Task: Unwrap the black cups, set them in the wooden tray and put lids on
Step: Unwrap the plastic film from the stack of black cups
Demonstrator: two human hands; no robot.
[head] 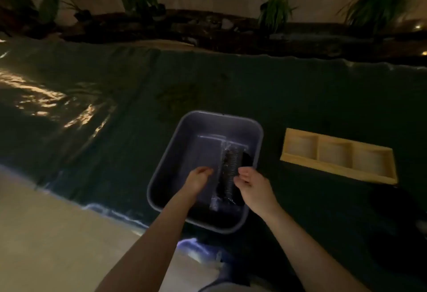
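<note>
Pinching the clear plastic-wrapped stack of black ribbed cups [230, 171], left hand [199, 179] and right hand [250, 185] fingers are closed on it; wrap should be peeled apart over the grey plastic tub [251, 125].

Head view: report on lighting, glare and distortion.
Head view: dim overall; a cool light falls on the grey bin and both hands; warm glare streaks the dark table cover at left; wide-angle bending curves the far edge; the wrapped cup stack looks soft.

Both hands (left hand [200, 179], right hand [250, 186]) seemingly grip wrapped black cups [230, 171]; wooden tray [337, 160] nearby.
</note>
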